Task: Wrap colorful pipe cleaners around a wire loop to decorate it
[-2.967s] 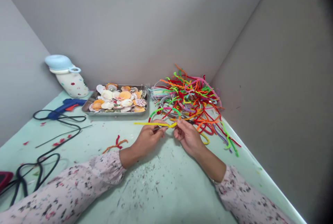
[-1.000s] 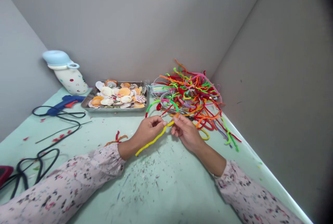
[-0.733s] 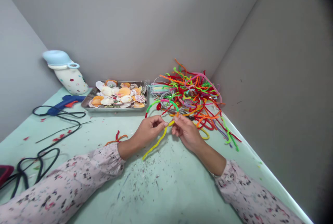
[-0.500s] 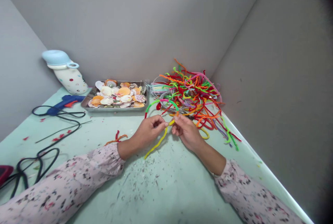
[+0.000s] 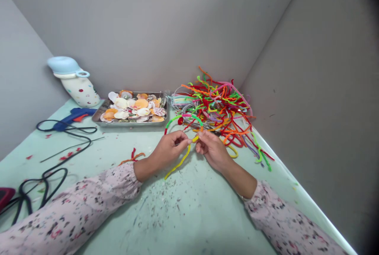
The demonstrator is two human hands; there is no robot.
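Observation:
Between my hands is a hoop (image 5: 172, 121) wrapped in coloured pipe cleaner: red, green, pink, green and orange sections show along its arc. A yellow pipe cleaner (image 5: 177, 165) sits at the hoop's near right part, its loose tail hanging down toward the table. My left hand (image 5: 173, 146) pinches the yellow pipe cleaner between thumb and fingers. My right hand (image 5: 211, 148) grips the hoop close by, where orange meets yellow. The hoop's lower left part is hidden behind my left hand.
A metal tray of seashells (image 5: 130, 124) stands at the back. Right of it lies a heap of pipe cleaners (image 5: 225, 105) with bare wire hoops. At left are a tilted bottle (image 5: 79, 89), a blue glue gun (image 5: 69, 119), black cable (image 5: 47, 172) and orange-red scraps (image 5: 133, 157).

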